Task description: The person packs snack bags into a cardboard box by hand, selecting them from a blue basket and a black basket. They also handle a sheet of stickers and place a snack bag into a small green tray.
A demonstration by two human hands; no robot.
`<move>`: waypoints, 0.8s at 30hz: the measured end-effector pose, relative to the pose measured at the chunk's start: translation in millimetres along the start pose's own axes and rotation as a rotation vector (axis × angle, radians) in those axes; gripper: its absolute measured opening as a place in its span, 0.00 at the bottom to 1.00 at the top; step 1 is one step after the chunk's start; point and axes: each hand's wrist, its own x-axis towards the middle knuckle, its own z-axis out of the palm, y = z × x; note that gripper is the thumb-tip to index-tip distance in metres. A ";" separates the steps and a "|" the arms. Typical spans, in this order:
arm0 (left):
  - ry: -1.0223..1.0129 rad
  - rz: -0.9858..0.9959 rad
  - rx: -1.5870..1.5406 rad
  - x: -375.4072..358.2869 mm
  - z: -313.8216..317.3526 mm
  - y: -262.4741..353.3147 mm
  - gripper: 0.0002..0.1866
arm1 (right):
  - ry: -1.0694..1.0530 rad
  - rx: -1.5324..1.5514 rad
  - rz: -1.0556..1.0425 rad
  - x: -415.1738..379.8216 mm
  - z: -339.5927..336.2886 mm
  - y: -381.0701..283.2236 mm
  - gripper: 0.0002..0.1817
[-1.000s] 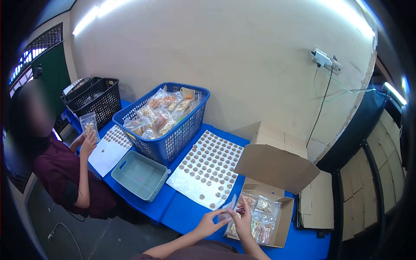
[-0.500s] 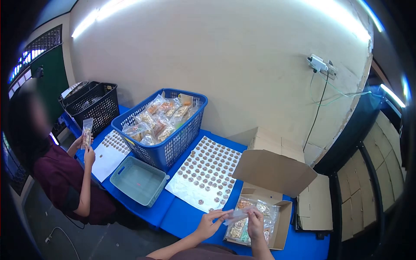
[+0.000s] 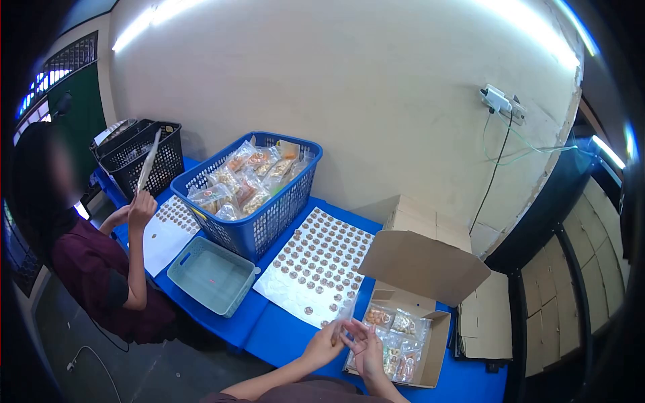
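Observation:
My left hand (image 3: 324, 345) is closed, fingertips pinched on a clear plastic packet (image 3: 347, 311) that is faint and mostly seen edge-on; its contents are hard to make out. Close beside it, my right hand (image 3: 366, 348) has its palm turned up and fingers loosely apart, its fingertips near or touching the packet. Under and right of my hands is an open cardboard box (image 3: 438, 342), with several clear packets of snacks (image 3: 407, 325) lying in it. A white sheet of round stickers (image 3: 285, 290) lies just beyond my hands.
A blue basket (image 3: 262, 235) full of snack packets stands by the wall, with a grey-green tray (image 3: 225, 302) before it. At left, a co-worker (image 3: 94, 269) holds up a packet (image 3: 149, 161) near black baskets (image 3: 168, 161). Flattened cardboard (image 3: 489, 319) stands right of the box.
My hands have moved left, off the box toward the sticker sheet; the right hand has turned palm up and loosened. The co-worker has raised and turned their packet.

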 end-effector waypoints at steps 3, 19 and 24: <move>-0.199 -0.441 -0.113 3.6 -5.3 5.3 0.23 | 0.103 -0.422 -0.278 9.6 -14.4 1.1 0.15; -0.111 -0.137 -0.428 10.8 -23.8 34.1 0.24 | 0.188 -0.336 -0.171 10.4 -31.6 9.6 0.14; 0.119 -0.098 -0.422 21.3 -39.7 15.4 0.18 | 0.196 -0.376 -0.249 11.4 -30.6 11.9 0.19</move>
